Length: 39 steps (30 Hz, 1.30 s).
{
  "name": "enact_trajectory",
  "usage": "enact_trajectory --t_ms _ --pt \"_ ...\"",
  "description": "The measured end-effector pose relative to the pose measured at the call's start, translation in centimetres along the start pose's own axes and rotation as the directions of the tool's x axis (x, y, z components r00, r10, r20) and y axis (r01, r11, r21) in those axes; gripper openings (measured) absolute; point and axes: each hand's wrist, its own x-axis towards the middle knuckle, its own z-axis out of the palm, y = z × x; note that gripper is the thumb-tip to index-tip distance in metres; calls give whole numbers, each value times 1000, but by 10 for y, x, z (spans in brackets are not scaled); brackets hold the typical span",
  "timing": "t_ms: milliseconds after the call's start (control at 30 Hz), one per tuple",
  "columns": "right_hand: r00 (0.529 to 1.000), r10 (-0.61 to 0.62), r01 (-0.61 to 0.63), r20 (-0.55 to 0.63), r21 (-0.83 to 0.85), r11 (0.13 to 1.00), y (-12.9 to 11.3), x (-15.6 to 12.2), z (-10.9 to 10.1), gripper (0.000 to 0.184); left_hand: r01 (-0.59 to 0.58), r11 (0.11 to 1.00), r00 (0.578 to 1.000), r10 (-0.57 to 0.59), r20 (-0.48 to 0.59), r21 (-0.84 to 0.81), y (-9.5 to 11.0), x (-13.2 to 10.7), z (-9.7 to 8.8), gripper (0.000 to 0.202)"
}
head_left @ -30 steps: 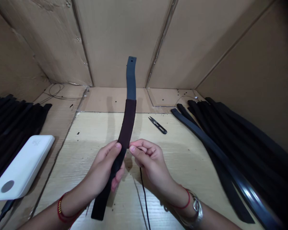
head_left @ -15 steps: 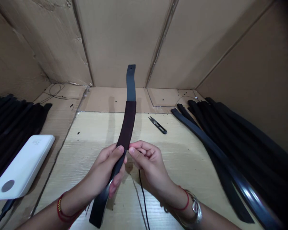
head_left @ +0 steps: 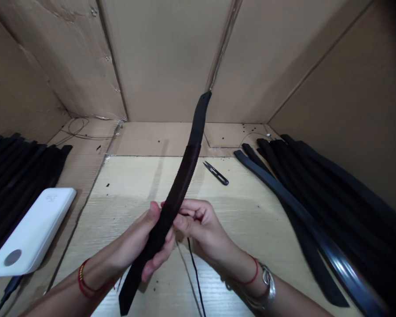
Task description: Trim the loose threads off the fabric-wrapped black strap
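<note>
A long, curved black strip (head_left: 198, 125) slants up and away over the table. Dark brown cord wrapping (head_left: 184, 174) covers its middle in tight turns. My left hand (head_left: 155, 242) is closed round the lower part, thumb on the left side and fingers underneath. Beside the lower end of the wrapping, my right hand (head_left: 198, 224) pinches a dark cord (head_left: 194, 264), whose tail hangs down to the front of the table. The right fingertips are partly hidden behind the strip.
Small black thread snips (head_left: 216, 173) lie on the table (head_left: 247, 211) beyond my right hand. More black strips (head_left: 303, 207) are heaped at the right, and wrapped ones (head_left: 23, 171) at the left. A white power bank (head_left: 36, 229) with a cable rests at the left. Cardboard walls (head_left: 165, 61) surround the table.
The strip has turned over sideways, and its far end has swung to the right. My left thumb has lifted off its face to the edge. My right fingers have moved in under it.
</note>
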Motion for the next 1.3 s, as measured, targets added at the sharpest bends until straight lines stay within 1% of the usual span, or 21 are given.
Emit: enact_trajectory --t_ms 33,67,100,133,200,267,400,500,600,700,767,833,967,1067,1133,1200,1267,1300 --pt "999 -11 11 -36 -25 1000 -1 0 -1 21 -3 995 997 10 -72 102 3 0 2 63" --pt "996 -24 21 -85 -43 999 -1 1 -2 20 -13 980 986 46 -162 200 5 1 4 58" --pt "990 -31 24 -139 -52 998 -1 1 -2 18 -23 959 966 94 -242 282 7 2 7 53" --pt "981 -33 24 -191 -50 998 -1 1 -2 17 -29 940 939 142 -313 339 8 3 8 48" --pt "959 -21 11 -284 -36 999 0 1 -2 17 -40 921 899 203 -389 387 10 4 11 42" --pt "945 15 -21 -328 -14 1000 0 0 -1 18 -50 904 889 234 -394 424 14 5 12 36" --pt "959 30 -20 -283 38 999 -4 -1 3 20 -98 833 893 315 -321 545 19 6 12 23" --pt "951 22 -7 -308 51 999 -6 0 4 17 -95 804 881 343 -326 587 17 5 12 26" --pt "952 8 13 -305 68 998 -4 2 3 17 -77 823 887 314 -339 563 11 5 12 29" --pt "964 -22 42 -265 70 997 -2 3 3 15 -108 850 898 306 -317 515 6 6 13 31" --pt "959 -38 57 -282 58 997 -1 3 4 15 -130 845 894 326 -308 518 5 6 14 32" --pt "955 -25 41 -294 46 998 1 2 4 15 -141 860 901 316 -296 491 4 7 15 35" --pt "969 -4 18 -246 52 998 3 -1 4 16 -159 945 940 233 -250 284 2 10 18 37" --pt "980 17 3 -200 101 995 6 -2 4 19 -185 970 948 219 -231 157 -2 12 17 38" --pt "981 30 -11 -192 100 995 7 -2 4 22 -185 976 953 207 -221 115 -3 12 16 38" --pt "973 -3 16 -232 53 998 8 -2 4 22 -163 980 954 187 -237 114 -2 11 14 40" --pt "963 -51 48 -266 -20 999 7 -1 3 20 -112 984 943 149 -298 138 1 10 13 42" --pt "955 -80 64 -287 -65 996 7 0 2 19 -82 985 931 130 -342 151 4 9 13 43"
